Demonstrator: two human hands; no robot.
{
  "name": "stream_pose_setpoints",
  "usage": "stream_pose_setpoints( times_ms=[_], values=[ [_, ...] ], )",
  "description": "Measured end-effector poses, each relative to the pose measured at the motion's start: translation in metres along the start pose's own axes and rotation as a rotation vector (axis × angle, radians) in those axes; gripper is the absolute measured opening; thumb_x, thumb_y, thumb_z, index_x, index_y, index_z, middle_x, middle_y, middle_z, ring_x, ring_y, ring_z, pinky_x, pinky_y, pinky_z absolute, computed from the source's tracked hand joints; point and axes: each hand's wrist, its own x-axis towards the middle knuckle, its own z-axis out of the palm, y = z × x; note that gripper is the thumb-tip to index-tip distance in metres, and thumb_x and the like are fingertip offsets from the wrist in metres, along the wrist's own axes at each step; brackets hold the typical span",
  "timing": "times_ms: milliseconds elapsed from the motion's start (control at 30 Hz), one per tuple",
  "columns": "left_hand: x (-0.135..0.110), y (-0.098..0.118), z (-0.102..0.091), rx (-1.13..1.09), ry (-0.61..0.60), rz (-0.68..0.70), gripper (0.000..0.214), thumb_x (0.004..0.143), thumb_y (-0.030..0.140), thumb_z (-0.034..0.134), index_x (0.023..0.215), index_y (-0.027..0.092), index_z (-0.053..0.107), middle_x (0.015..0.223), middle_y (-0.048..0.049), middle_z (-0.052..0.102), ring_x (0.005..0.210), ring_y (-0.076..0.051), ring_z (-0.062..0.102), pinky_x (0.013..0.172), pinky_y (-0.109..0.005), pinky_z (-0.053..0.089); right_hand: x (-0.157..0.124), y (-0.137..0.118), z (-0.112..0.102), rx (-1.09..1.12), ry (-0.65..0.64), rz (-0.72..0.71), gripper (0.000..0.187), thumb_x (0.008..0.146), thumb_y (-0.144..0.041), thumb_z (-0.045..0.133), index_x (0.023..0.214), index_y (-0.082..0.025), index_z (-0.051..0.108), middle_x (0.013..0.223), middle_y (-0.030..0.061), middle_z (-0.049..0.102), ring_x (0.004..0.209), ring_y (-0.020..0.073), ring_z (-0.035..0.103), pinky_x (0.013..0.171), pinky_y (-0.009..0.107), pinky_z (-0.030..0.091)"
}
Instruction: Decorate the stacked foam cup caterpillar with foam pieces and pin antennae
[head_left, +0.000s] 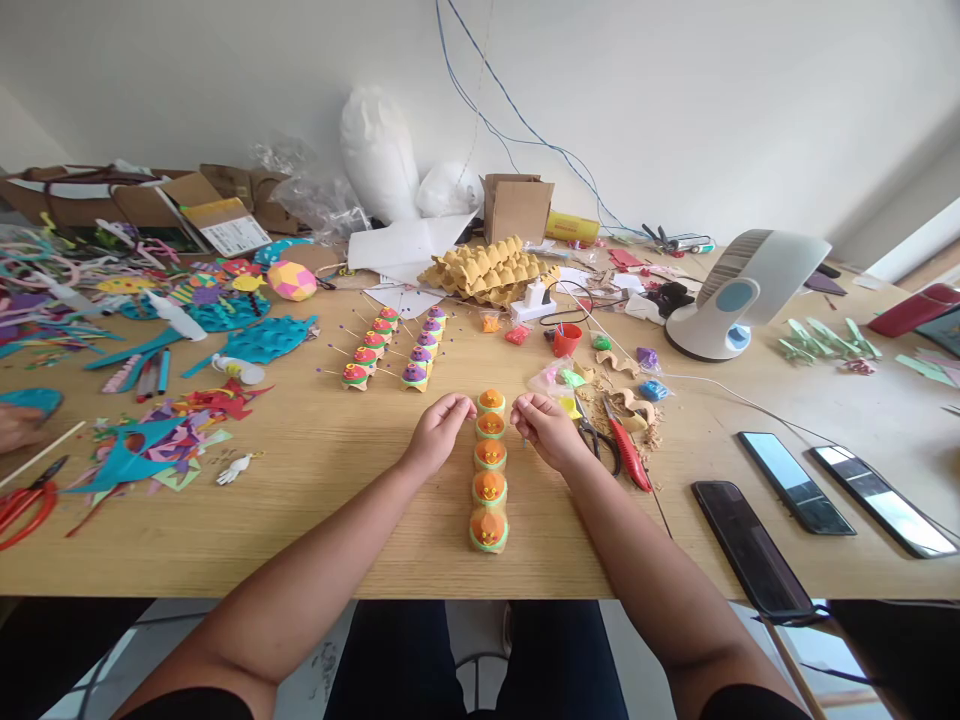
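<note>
White wall behind wooden bench. Fan at bench's right; white bag against wall, yellow cartons in front of it, to right. Orange row, five cups, mid-bench toward near edge. Red row and purple row side by side, farther back, left. Left hand and right hand either side of orange row's far end, fingertips pinched together; cannot tell whether anything held. Red cup beyond right hand.
</note>
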Motion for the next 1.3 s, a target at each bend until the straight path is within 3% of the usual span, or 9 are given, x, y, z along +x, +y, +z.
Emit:
stream_pose_setpoints(
  times_ms=[167,333,433,667,1033,1200,1300],
  values=[
    [0.000,-0.001,0.000,-0.018,0.012,0.004,0.034,0.090,0.052,0.056,0.080,0.020,0.063,0.081,-0.0026,0.064,0.083,-0.017,0.060,0.080,-0.028,0.049,0.001,0.001,-0.001,0.015,0.018,0.016,0.044,0.074,-0.060,0.074,0.070,-0.021,0.055,0.061,-0.0012,0.061,0.048,0.0079,0.041,0.046,0.024,0.023],
    [0.002,-0.007,-0.001,-0.008,0.025,-0.014,0.029,0.087,0.048,0.063,0.091,0.019,0.067,0.090,-0.0034,0.069,0.088,-0.017,0.062,0.085,-0.028,0.049,0.003,0.002,-0.002,-0.025,0.061,0.008,0.048,0.075,-0.062,0.072,0.065,-0.021,0.050,0.056,-0.0029,0.054,0.046,0.0074,0.035,0.044,0.025,0.017],
    [0.003,-0.007,-0.003,0.014,0.011,0.001,0.029,0.087,0.046,0.063,0.097,0.019,0.070,0.097,-0.0045,0.071,0.090,-0.017,0.063,0.086,-0.027,0.048,0.003,0.003,-0.001,-0.050,0.060,-0.037,0.042,0.073,-0.057,0.076,0.072,-0.020,0.056,0.062,-0.0026,0.058,0.048,0.0069,0.036,0.046,0.024,0.020],
    [0.003,-0.006,-0.005,0.052,0.037,0.001,0.033,0.090,0.048,0.059,0.098,0.019,0.074,0.091,-0.0048,0.071,0.089,-0.019,0.063,0.083,-0.028,0.049,0.005,0.004,-0.002,-0.179,0.050,-0.081,0.041,0.076,-0.060,0.072,0.081,-0.020,0.064,0.067,-0.0010,0.061,0.053,0.0087,0.041,0.049,0.026,0.026],
    [0.006,-0.011,-0.004,0.039,0.001,0.005,0.030,0.089,0.047,0.061,0.095,0.019,0.072,0.090,-0.0041,0.070,0.088,-0.017,0.063,0.084,-0.028,0.049,0.008,0.006,-0.004,-0.313,0.066,-0.140,0.044,0.084,-0.064,0.062,0.070,-0.022,0.056,0.064,-0.0003,0.058,0.054,0.0113,0.043,0.053,0.028,0.033],
    [0.012,-0.019,-0.005,0.109,0.048,0.000,0.030,0.086,0.047,0.065,0.092,0.018,0.069,0.095,-0.0053,0.072,0.089,-0.018,0.065,0.085,-0.029,0.049,0.016,0.015,-0.009,-0.437,0.143,-0.269,0.028,0.082,-0.048,0.069,0.079,-0.023,0.057,0.094,0.0055,0.071,0.085,0.0178,0.061,0.076,0.031,0.046],
    [0.015,-0.025,-0.006,0.081,0.042,-0.010,0.028,0.087,0.045,0.063,0.092,0.018,0.066,0.110,-0.0087,0.073,0.102,-0.020,0.067,0.095,-0.033,0.049,0.021,0.024,-0.014,-0.533,0.124,-0.303,0.020,0.087,-0.042,0.063,0.083,-0.023,0.057,0.121,0.0087,0.069,0.109,0.0215,0.062,0.091,0.036,0.045]
  ],
)
